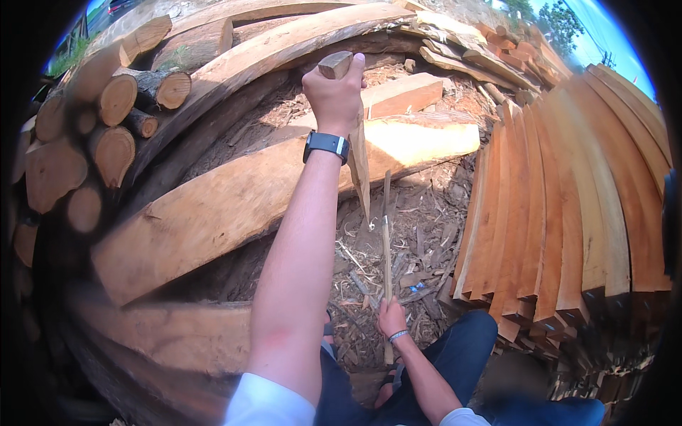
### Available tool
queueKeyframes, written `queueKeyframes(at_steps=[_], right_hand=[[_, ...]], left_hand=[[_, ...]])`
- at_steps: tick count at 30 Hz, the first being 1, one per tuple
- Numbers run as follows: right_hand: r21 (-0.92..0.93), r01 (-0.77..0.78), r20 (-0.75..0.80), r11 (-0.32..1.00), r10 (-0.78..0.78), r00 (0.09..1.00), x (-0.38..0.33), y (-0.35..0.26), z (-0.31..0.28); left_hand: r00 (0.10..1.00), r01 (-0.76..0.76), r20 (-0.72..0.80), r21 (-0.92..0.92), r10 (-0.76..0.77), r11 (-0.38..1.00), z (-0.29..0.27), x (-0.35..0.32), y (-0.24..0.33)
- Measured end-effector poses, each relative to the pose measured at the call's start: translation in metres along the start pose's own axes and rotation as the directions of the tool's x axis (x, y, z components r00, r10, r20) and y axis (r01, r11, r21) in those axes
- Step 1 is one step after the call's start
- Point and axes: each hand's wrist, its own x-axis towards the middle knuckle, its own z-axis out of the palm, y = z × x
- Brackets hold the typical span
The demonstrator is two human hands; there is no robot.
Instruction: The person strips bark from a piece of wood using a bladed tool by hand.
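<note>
Up near the top of the view, my left hand (334, 91) was wrapped tight around the top end of a thin wood piece (357, 153). That piece stood almost upright, with its pointed lower end down by the wood chips (419, 234) on the ground. I wore a dark watch (327, 144) on that wrist.

Down low, close to my knees, my right hand (391, 318) was closed around the handle of a long thin tool (386, 241). The tool stood up from that hand, and its upper end was just beside the lower part of the wood piece. I could not tell if the two were touching. I had a thin band (398, 334) on that wrist.

Behind the wood piece lay a big pale plank (234, 206), stretched from the left side toward the middle. More thick planks (277, 42) curved over it at the back. On the left was a pile of round logs (85, 135) with their cut ends facing me. On the right stood a row of flat orange boards (561, 206), leaning side by side on their edges. My dark blue trousers (455, 355) showed at the bottom.
</note>
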Motion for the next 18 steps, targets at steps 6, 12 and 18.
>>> queueKeyframes(at_steps=[6,12,18], right_hand=[[-0.166,-0.043,0.077,0.985,0.056,0.995,0.002,0.045,0.024],[-0.035,-0.002,0.038,0.999,0.004,0.999,-0.002,0.005,0.013],[-0.101,-0.114,0.169,0.988,0.130,0.977,0.010,0.049,0.027]], left_hand=[[0.998,-0.016,0.058,0.006,0.016,1.000,0.014,0.002,0.005],[0.998,-0.023,0.060,0.070,0.019,0.997,0.011,0.000,0.001],[0.998,-0.006,0.063,0.000,0.006,1.000,0.032,-0.007,0.013]])
